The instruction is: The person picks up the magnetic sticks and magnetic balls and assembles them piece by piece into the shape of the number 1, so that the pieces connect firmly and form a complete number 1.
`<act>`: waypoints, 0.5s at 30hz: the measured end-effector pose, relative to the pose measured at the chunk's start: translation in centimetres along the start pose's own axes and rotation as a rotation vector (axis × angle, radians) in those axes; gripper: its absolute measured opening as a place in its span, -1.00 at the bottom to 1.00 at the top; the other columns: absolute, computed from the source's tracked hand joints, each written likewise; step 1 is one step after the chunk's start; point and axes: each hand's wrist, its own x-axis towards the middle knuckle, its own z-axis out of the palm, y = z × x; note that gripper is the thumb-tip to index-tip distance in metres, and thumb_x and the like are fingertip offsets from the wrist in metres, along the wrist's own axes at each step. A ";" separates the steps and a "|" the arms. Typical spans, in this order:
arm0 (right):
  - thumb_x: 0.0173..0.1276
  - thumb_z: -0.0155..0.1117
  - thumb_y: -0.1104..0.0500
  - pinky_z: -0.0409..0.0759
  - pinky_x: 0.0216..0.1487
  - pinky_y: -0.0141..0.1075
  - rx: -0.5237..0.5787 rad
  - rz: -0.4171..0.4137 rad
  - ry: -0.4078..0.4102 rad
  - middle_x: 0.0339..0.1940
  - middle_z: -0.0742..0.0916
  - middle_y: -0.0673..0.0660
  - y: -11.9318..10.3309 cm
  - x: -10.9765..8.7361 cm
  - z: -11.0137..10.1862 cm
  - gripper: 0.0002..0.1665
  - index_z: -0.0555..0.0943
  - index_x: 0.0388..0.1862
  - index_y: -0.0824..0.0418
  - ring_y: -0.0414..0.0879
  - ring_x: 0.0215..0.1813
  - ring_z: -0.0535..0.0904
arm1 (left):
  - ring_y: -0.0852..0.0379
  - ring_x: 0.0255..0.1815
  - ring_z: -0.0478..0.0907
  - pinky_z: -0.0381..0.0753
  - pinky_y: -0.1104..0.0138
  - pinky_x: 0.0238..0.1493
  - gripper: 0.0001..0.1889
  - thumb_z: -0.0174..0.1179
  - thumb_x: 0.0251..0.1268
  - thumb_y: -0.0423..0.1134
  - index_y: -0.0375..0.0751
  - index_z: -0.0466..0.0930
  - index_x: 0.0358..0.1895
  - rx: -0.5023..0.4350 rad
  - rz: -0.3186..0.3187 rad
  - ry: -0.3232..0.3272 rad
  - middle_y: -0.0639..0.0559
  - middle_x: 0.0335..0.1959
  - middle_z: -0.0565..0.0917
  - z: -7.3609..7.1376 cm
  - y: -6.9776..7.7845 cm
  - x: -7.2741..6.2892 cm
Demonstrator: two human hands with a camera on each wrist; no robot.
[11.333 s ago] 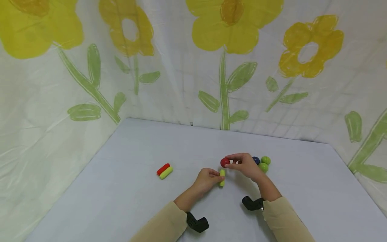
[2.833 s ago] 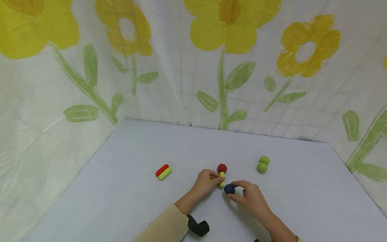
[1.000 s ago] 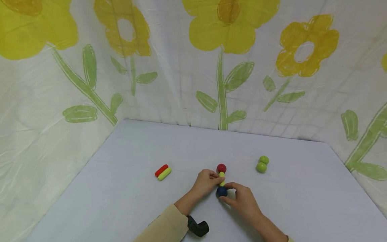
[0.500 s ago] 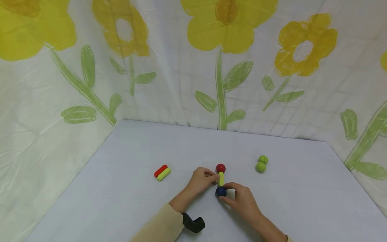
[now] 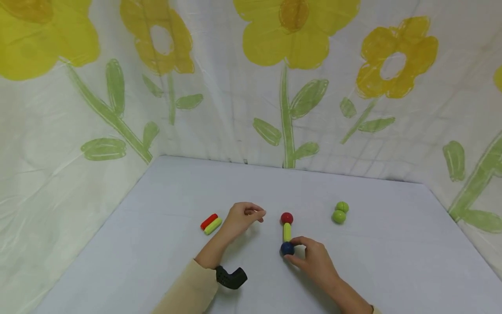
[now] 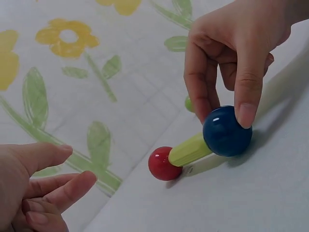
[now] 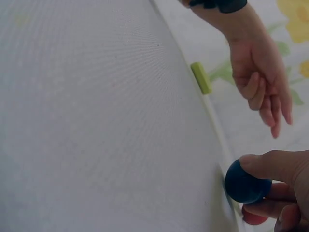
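Note:
My right hand (image 5: 317,261) pinches a dark blue ball (image 5: 287,248) between thumb and fingers. From this ball a ribbed yellow-green rod (image 6: 189,150) runs to a red ball (image 5: 287,218) at its far end, so the three form one straight line. The left hand (image 5: 239,220) hovers to the left of them with loosely bent fingers and nothing in its grasp. Near that forearm a red rod (image 5: 209,221) and a second yellow-green rod (image 5: 213,226) lie side by side on the table.
Two light green balls (image 5: 339,216) rest together at the right on the white table (image 5: 376,244). Behind the table hangs a white curtain (image 5: 219,131) painted with yellow flowers. A black wrist camera (image 5: 231,278) juts from the left sleeve.
The red ball, then the blue ball, came to the rod's ends in my right hand. My left hand has let go of the rod and drawn away to the left.

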 end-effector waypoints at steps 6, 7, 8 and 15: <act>-0.01 0.58 0.26 0.29 -0.54 -0.39 0.013 -0.005 -0.002 -0.19 0.75 0.08 0.1 -0.1 0.0 -0.60 0.68 -0.15 0.25 -0.28 -0.56 0.25 | 0.10 -0.33 0.51 0.38 0.30 -0.32 -0.79 0.27 0.32 -0.20 -0.29 0.69 -0.15 0.039 0.018 0.011 -0.02 -0.41 0.73 -1.3 0.3 -0.2; 0.00 0.58 0.26 0.28 -0.55 -0.39 0.014 -0.003 -0.004 -0.19 0.75 0.08 0.1 -0.1 0.0 -0.60 0.68 -0.15 0.25 -0.27 -0.58 0.24 | 0.11 -0.30 0.52 0.40 0.29 -0.29 -0.79 0.28 0.31 -0.20 -0.29 0.69 -0.15 0.057 0.028 0.027 -0.01 -0.39 0.73 -1.7 0.3 -0.3; 0.00 0.58 0.25 0.27 -0.55 -0.39 0.014 -0.001 -0.005 -0.19 0.75 0.08 0.1 -0.1 0.0 -0.60 0.68 -0.14 0.25 -0.27 -0.58 0.24 | 0.10 -0.27 0.54 0.43 0.27 -0.24 -0.80 0.29 0.30 -0.21 -0.29 0.69 -0.15 0.077 0.035 0.046 0.00 -0.37 0.72 -2.2 0.2 -0.2; 0.01 0.58 0.25 0.24 -0.58 -0.40 0.017 0.013 -0.009 -0.18 0.75 0.07 0.1 -0.2 -0.1 -0.60 0.68 -0.13 0.24 -0.28 -0.62 0.20 | -0.04 0.10 0.50 0.37 0.04 0.21 -0.72 0.31 0.27 -0.24 -0.35 0.64 -0.03 0.196 -0.008 0.093 -0.02 -0.17 0.69 -6.6 -0.3 -0.5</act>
